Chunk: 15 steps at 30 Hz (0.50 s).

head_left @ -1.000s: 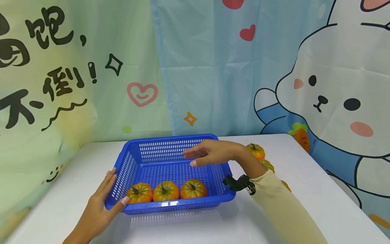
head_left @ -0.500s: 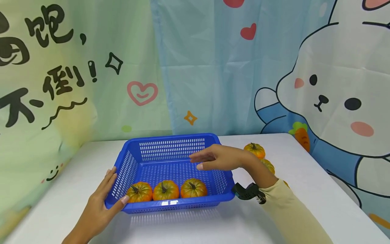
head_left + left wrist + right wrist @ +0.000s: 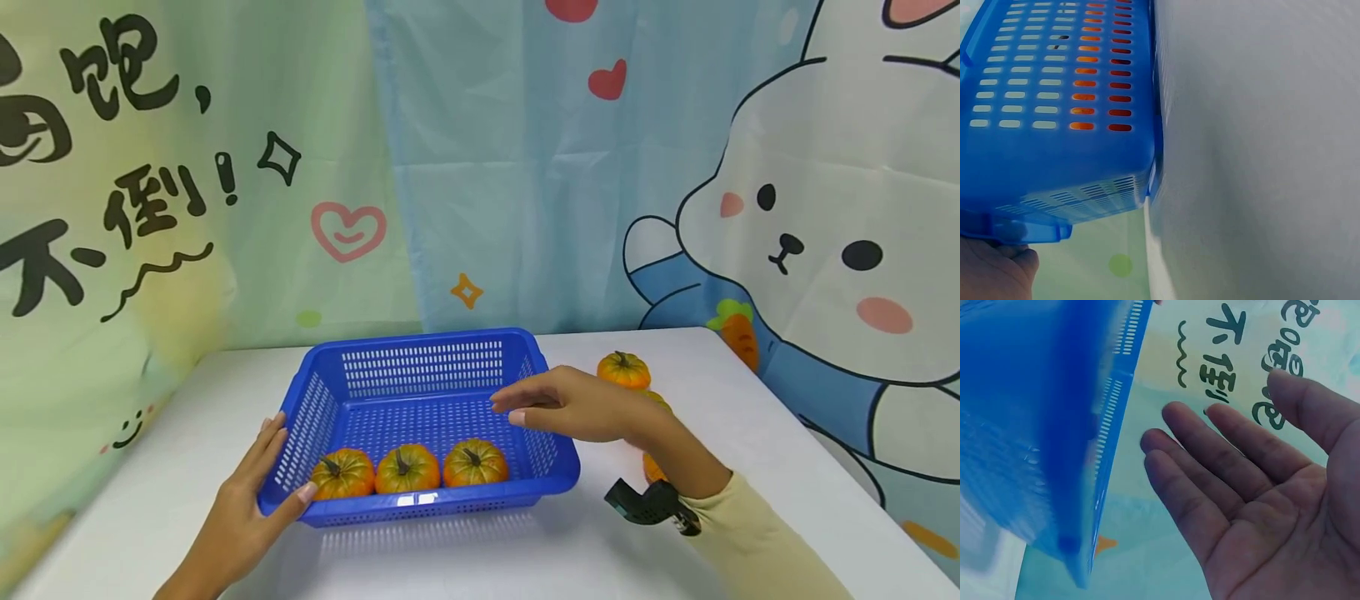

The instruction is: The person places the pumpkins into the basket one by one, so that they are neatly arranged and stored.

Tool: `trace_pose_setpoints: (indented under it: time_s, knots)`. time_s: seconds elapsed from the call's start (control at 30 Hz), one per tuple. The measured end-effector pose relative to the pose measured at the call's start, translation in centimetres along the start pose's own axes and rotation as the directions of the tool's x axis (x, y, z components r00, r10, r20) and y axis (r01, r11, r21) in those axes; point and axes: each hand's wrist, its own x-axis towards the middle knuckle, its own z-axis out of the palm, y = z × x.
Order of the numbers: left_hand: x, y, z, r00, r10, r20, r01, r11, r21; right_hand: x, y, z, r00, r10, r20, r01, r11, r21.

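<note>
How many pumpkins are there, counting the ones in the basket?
6 visible: three pumpkins in the basket along its near side, three others on the table to its right, two partly behind the right arm, which may hide more.

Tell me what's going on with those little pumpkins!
A person's left hand is holding the left edge of a blue plastic basket. Three small pumpkins sit in a row inside it, along the side nearest the person. The right hand hangs by the basket's right side, fingers stretched out and holding nothing. More pumpkins are on the white table to the right, some partly hidden behind the right arm.
</note>
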Motion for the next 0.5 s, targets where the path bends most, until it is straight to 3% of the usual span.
trace_pose_setpoints:
  time_s: [0.23, 0.5]
  knots:
    - [0.2, 0.0, 0.2, 0.999, -0.026, 0.019, 0.026, 1.000, 0.005, -1.5, 1.4, 1.0, 0.980, -0.049, -0.191, 0.043, 0.998, -0.034]
    - [0.1, 0.0, 0.0, 0.998, -0.056, 0.029, 0.056, 0.998, 0.010, -3.2, 2.8, 1.8, 0.930, 0.030, -0.365, -0.031, 1.000, 0.003]
